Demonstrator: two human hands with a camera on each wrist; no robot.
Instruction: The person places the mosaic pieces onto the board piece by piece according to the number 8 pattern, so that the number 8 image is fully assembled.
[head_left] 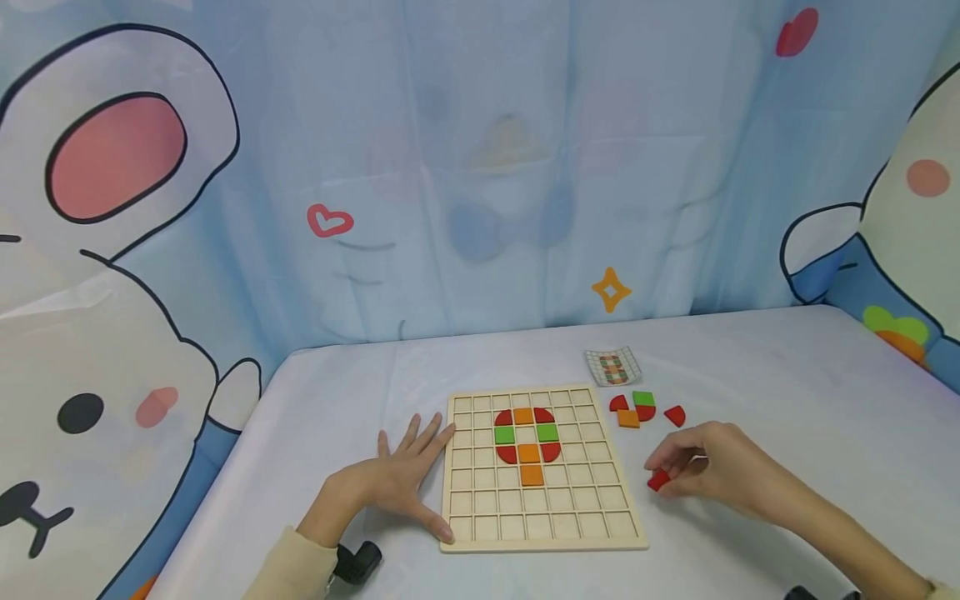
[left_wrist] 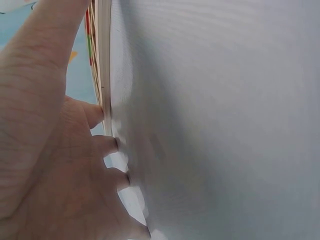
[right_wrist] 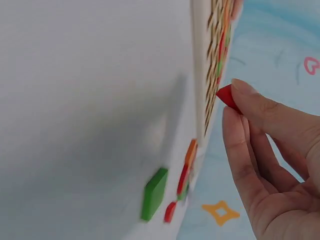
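My right hand [head_left: 716, 471] pinches a small red quarter-circle tile [head_left: 658, 480] between thumb and fingertips, right of the wooden grid board [head_left: 472, 527]. In the right wrist view that red tile [right_wrist: 228, 96] overlaps the board's edge. My left hand [head_left: 408, 475] lies with fingers spread, its thumb and index fingertip at the board's left edge. Upper in the grid, red quarter-circle tiles [head_left: 551, 452], orange squares [head_left: 532, 475] and two green squares [head_left: 505, 435] form a ring round one bare cell, with an orange square below it.
Loose red, orange and green tiles [head_left: 628, 419] lie off the board's upper right corner, below a pattern card [head_left: 613, 367]. A separate green tile [right_wrist: 155, 195] shows on the table in the right wrist view. A printed curtain [head_left: 480, 275] hangs behind the white tablecloth [head_left: 787, 375].
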